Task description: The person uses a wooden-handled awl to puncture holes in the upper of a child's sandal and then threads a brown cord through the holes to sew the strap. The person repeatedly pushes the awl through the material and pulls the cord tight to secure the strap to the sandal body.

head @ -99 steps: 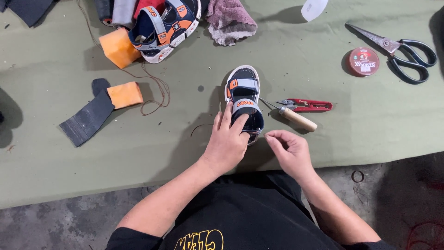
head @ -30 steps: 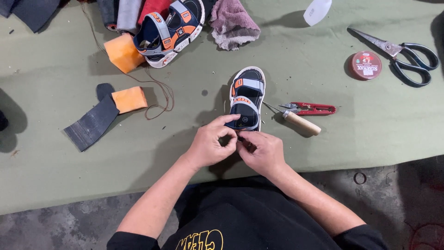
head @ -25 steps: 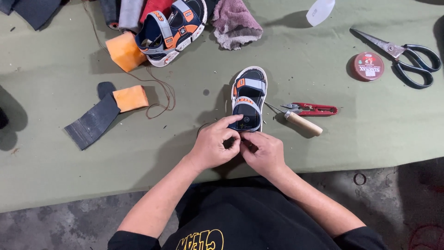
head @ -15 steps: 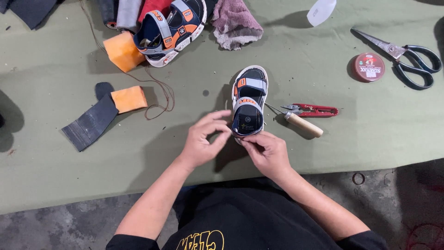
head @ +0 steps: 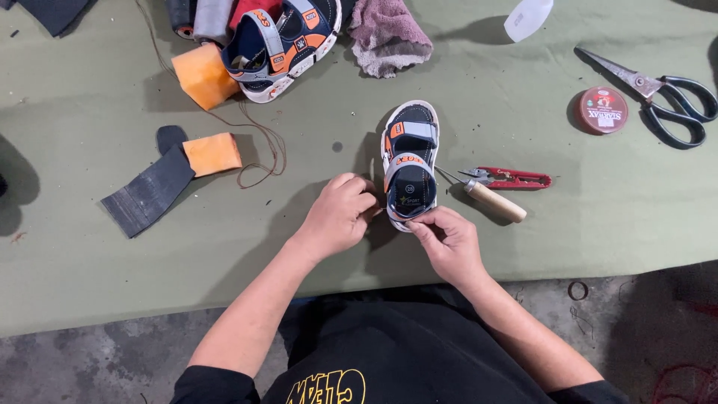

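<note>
A small child's sandal point(head: 410, 161), navy with orange and grey straps and a white sole, lies on the green table point(head: 90, 262), toe pointing away from me. My left hand point(head: 338, 215) rests curled against the left side of its heel; nothing shows inside the closed fingers. My right hand point(head: 450, 241) pinches the rim of the heel from below with thumb and fingertips.
Right of the sandal lie a wooden-handled awl point(head: 495, 202) and red thread snips point(head: 510, 179). Scissors point(head: 669, 103) and a round red tin point(head: 602, 110) sit far right. A second sandal point(head: 283, 36), orange foam blocks point(head: 203, 75), a dark strip point(head: 148, 192), brown thread point(head: 263, 146) and a cloth point(head: 389, 37) lie behind.
Both hands met at the sandal's heel, then drew slightly apart. The left fingers spread briefly and have now curled closed beside the heel. The right hand stays at the heel.
</note>
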